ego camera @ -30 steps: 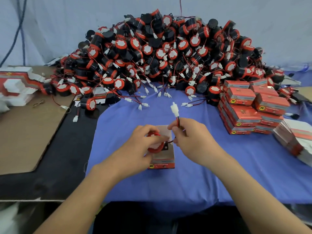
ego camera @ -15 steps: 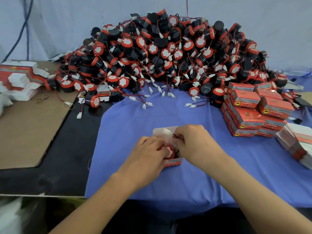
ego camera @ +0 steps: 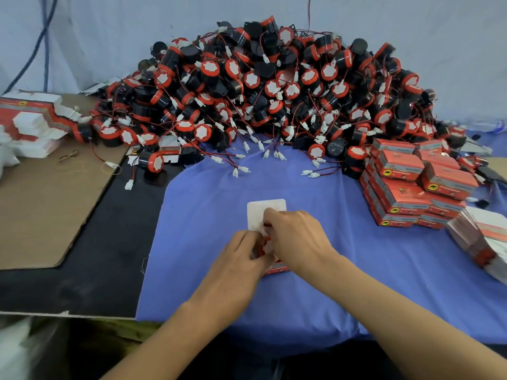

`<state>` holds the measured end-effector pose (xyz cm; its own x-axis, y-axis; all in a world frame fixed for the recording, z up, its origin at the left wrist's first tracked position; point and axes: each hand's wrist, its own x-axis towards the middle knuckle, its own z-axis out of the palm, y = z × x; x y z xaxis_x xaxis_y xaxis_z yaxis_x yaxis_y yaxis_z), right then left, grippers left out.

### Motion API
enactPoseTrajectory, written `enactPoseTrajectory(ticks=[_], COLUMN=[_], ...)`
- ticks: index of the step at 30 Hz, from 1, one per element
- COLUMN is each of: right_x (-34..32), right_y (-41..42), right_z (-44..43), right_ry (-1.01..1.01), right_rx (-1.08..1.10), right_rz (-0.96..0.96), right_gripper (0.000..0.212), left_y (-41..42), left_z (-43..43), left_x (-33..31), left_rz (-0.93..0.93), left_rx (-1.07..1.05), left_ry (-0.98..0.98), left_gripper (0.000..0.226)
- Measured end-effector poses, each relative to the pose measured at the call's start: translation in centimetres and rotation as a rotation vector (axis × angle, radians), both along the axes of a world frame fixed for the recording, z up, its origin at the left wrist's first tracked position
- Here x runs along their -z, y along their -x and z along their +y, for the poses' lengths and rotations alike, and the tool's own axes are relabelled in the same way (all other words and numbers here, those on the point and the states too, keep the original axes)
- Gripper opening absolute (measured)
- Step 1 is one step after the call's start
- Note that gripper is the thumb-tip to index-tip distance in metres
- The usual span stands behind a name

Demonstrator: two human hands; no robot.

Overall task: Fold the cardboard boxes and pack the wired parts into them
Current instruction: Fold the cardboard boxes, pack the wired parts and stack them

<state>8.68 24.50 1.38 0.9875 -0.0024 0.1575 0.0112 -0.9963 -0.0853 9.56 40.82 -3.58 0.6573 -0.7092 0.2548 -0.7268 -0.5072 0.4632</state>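
Observation:
A small red cardboard box (ego camera: 277, 269) lies on the blue cloth (ego camera: 370, 283) in front of me, its white lid flap (ego camera: 259, 212) open and pointing away. My left hand (ego camera: 238, 263) grips the box's left side with curled fingers. My right hand (ego camera: 297, 238) curls over the box opening, its fingertips tucked down on the wired part (ego camera: 264, 248) inside. Only a sliver of red and white from that part shows between my fingers. Its wire and plug are hidden.
A big heap of black-and-red wired parts (ego camera: 274, 91) fills the back of the table. Closed red boxes (ego camera: 411, 185) are stacked at the right, with flat box blanks (ego camera: 491, 239) beside them. More blanks (ego camera: 33, 122) and a brown cardboard sheet (ego camera: 41, 204) lie at the left.
My right hand brought the raised wire and white plug down into the box. Both hands closed in over the opening, and the part sank out of sight.

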Motion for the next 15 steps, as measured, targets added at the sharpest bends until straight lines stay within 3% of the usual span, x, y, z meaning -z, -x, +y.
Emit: enactPoseTrajectory(ticks=[3,4,5,8,12,15], right_x=[0.8,0.9,1.1,1.5,2.0,1.9], right_y=[0.6,0.9,1.2,1.7,2.2,2.2], right_z=[-0.1,0.0,0.3,0.8,0.0,-0.4], right_ry=[-0.019,-0.038,-0.046,-0.039,-0.078,-0.108], right_rx=[-0.090,-0.128,-0.153,-0.156,-0.144,-0.136], right_rz=[-0.122,-0.158,-0.172,-0.042,0.039,0.049], right_gripper=[0.006,0.007,0.017,0.041,0.022,0.022], left_y=[0.3,0.3,0.3,0.2,0.5,0.5], left_z=[0.3,0.4,0.5,0.8,1.1,1.3], left_x=[1.1,1.4,1.9,3.1,3.7,4.1], left_rz=[0.087,0.140,0.069,-0.022,0.212,0.133], left_rx=[0.032,0.027,0.030,0.035,-0.042,-0.060], left_ry=[0.158,0.199,0.183,0.213,0.366,0.443], left_gripper=[0.016,0.018,0.024,0.027,0.036,0.024])
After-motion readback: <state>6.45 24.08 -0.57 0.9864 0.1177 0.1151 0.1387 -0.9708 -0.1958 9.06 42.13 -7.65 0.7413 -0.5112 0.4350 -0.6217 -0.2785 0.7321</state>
